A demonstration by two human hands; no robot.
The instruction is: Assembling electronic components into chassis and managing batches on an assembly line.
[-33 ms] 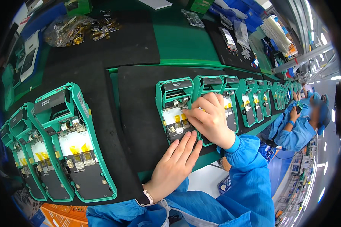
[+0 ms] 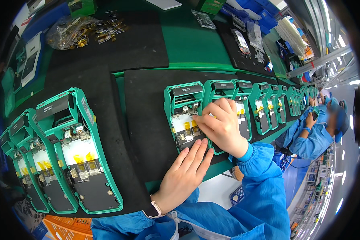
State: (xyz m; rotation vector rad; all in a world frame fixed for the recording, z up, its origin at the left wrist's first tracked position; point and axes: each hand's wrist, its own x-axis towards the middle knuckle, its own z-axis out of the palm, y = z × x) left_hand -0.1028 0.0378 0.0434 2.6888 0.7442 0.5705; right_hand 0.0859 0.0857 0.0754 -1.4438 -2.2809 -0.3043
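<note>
A green-framed handheld device housing (image 2: 184,120) lies open on the black mat, its circuit board, white panel and yellow tape pieces showing. My right hand (image 2: 222,124) reaches over its right side, thumb and fingertips pinched at the edge of the white panel. Something small and dark shows at those fingertips, too small to name. Stretched out flat, my left hand (image 2: 186,176) rests its fingers on the lower part of the same housing and covers much of it. Just to the right stands another such housing (image 2: 220,85), partly hidden behind my right hand.
Several like housings (image 2: 262,108) run in a row to the right; others (image 2: 86,160) lie at the left. Farther back are a plastic bag (image 2: 64,36) and loose small parts (image 2: 108,31). A co-worker (image 2: 314,136) in blue sits at the right.
</note>
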